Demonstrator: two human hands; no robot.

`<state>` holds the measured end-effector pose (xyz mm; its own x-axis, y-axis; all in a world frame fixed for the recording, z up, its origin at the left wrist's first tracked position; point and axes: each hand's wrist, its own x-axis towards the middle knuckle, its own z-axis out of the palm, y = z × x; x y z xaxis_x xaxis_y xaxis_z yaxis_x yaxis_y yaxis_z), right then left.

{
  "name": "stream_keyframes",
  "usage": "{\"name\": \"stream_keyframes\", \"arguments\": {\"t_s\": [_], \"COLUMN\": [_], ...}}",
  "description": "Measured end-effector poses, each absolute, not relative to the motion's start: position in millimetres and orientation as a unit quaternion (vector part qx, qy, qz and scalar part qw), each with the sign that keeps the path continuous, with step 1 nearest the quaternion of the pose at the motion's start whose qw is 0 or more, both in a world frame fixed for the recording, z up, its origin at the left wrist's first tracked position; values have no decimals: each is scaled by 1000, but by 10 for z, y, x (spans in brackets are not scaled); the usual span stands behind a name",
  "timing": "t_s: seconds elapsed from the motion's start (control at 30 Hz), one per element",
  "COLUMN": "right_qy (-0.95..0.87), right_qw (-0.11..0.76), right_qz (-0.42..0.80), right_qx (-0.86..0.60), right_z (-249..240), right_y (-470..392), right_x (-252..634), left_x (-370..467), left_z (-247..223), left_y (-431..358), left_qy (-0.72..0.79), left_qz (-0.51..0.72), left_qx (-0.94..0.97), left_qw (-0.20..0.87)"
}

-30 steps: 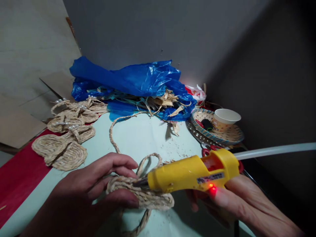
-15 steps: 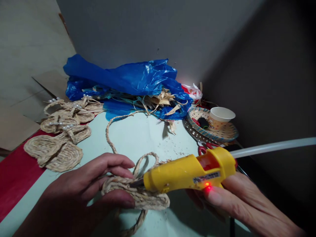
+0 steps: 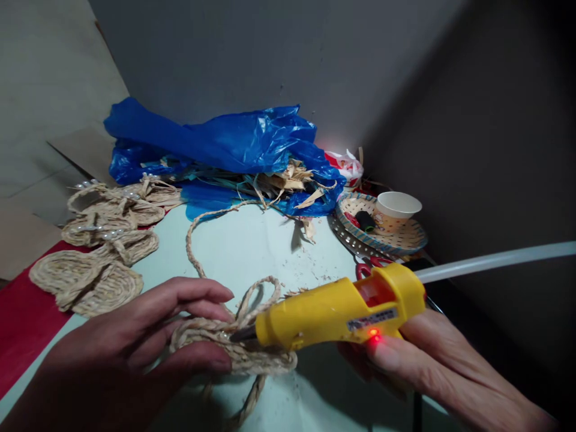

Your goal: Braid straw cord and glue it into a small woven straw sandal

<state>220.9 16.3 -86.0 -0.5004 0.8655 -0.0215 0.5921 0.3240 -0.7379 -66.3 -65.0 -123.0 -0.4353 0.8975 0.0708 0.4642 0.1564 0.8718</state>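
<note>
Between the thumb and fingers of my left hand [image 3: 171, 336] is a coiled piece of braided straw cord [image 3: 265, 362], an elongated flat coil. A loose loop of the cord stands up behind it, and a tail hangs below. My right hand [image 3: 418, 360] grips a yellow hot glue gun [image 3: 328, 312] by its handle, which is mostly hidden by the fingers. A red light glows near my thumb. The dark nozzle points left and meets the coil, with a little clear glue at its tip. A white glue stick [image 3: 495, 261] juts out of the gun's back.
Finished-looking woven straw slippers [image 3: 108, 288], some with pearl beads, lie at the left. A blue plastic bag [image 3: 216, 141] with dry straw [image 3: 292, 177] sits at the back. At right are a woven tray [image 3: 407, 237], a paper cup [image 3: 398, 207], black thread [image 3: 365, 221] and red-handled scissors [image 3: 362, 270].
The whole view has shifted slightly, so everything sits a little further left. The nozzle stays at the coil, and both hands keep their holds.
</note>
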Motion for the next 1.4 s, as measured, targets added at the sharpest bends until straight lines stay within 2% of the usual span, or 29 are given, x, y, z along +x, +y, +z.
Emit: {"name": "stream_keyframes", "arguments": {"t_s": [0.1, 0.23, 0.47, 0.63, 0.83, 1.07, 1.4], "right_qy": [-790, -797, -798, -796, -800, -798, -793], "right_qw": [195, 200, 238, 237, 226, 240, 222], "right_qz": [358, 358, 356, 358, 364, 346, 385], "right_qx": [-458, -444, -423, -427, -421, -430, -416], "right_z": [-840, -800, -731, -728, -728, -740, -690], "right_y": [163, 180, 205, 215, 215, 190, 214], "right_x": [2199, 2162, 2094, 2121, 2086, 2128, 2103], "left_x": [-641, -628, -626, -684, -751, -839, -955], "left_z": [-1148, -1123, -1177, -1215, -1187, -1244, -1276], "left_y": [-620, -599, -596, -571, -564, -573, -565], "left_qy": [707, 693, 672, 663, 687, 683, 670], "left_qz": [481, 505, 525, 530, 476, 446, 391], "left_qx": [400, 404, 370, 409, 491, 538, 612], "left_qw": [330, 319, 368, 336, 246, 211, 151]}}
